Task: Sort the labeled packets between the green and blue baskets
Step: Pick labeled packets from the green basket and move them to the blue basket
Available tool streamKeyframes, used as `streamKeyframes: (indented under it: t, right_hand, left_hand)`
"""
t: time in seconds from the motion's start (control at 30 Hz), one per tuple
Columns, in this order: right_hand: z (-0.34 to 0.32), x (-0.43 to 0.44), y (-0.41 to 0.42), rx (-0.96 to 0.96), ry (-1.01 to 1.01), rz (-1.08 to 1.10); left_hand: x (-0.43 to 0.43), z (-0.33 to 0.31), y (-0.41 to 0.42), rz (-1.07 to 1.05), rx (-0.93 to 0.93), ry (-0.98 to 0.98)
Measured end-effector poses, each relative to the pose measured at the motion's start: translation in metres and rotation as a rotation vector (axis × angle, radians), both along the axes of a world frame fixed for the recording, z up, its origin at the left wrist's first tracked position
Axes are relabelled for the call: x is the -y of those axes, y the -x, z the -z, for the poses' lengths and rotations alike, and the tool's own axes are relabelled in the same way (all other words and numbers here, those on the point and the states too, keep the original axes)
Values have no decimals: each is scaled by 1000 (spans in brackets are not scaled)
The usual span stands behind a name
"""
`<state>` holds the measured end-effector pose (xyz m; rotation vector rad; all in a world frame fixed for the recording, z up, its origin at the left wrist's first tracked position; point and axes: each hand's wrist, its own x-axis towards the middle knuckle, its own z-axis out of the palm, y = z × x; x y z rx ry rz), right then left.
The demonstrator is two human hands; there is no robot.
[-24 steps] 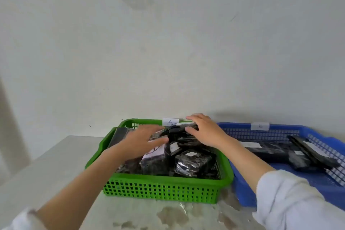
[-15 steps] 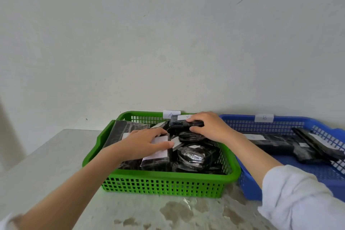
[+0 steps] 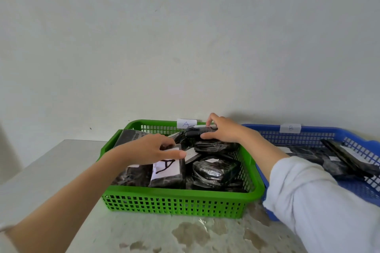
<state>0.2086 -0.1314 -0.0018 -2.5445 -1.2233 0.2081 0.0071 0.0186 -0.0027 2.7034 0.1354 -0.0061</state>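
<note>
Over the green basket (image 3: 174,193), the left hand (image 3: 144,150) pinches the A-labelled packet (image 3: 164,169); the right hand (image 3: 224,132) pinches the rear black packet (image 3: 196,132).

Bright, diffuse light. Faint shadow of my right hand (image 3: 225,129) on the wall (image 3: 185,47). Small glints on wrapped packets (image 3: 213,171). Wide-angle bending at edges.
</note>
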Motion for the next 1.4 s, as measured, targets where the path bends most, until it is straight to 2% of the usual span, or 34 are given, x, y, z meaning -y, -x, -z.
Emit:
streamKeyframes:
  t: [0.2,0.37,0.43,0.53,0.63,0.7,0.8,0.87,1.0,1.07,1.17,1.3,1.4]
  right_hand:
    - [-9,8,-4,-41,-39,32]
    - [-17,24,-2,-81,48,104]
    - [-18,29,-1,-110,-22,96]
    - [-22,41,-3,-223,-261,131]
    - [-26,60,-9,-311,-443,229]
    - [-26,73,-15,-325,-479,271]
    - [-26,87,-21,-332,-492,287]
    - [-26,93,-23,-333,-509,282]
    - [-26,102,-27,-328,-535,265]
    - [-25,109,-27,-333,-543,258]
    - [-24,119,-26,-317,-550,256]
    - [-23,129,-25,-305,-554,259]
    - [-23,131,-23,-300,-566,268]
  left_hand:
    - [-10,-10,-1,55,-150,-5]
    - [-7,-8,-4,4,-29,116]
    - [-8,-10,-4,-6,40,154]
    - [-16,-16,-2,-74,155,191]
    - [-23,-20,-2,-72,128,94]
    - [-21,-24,-5,-45,91,46]
    - [-7,-31,-24,-49,188,73]
    - [8,-33,-46,-54,219,-9]
    - [45,-22,-92,-102,-101,-284]
    - [55,-14,-107,-179,-168,-308]
    - [54,-13,-116,-298,-118,-98]
    - [45,-19,-108,-452,50,378]
    - [46,-22,-102,-477,204,523]
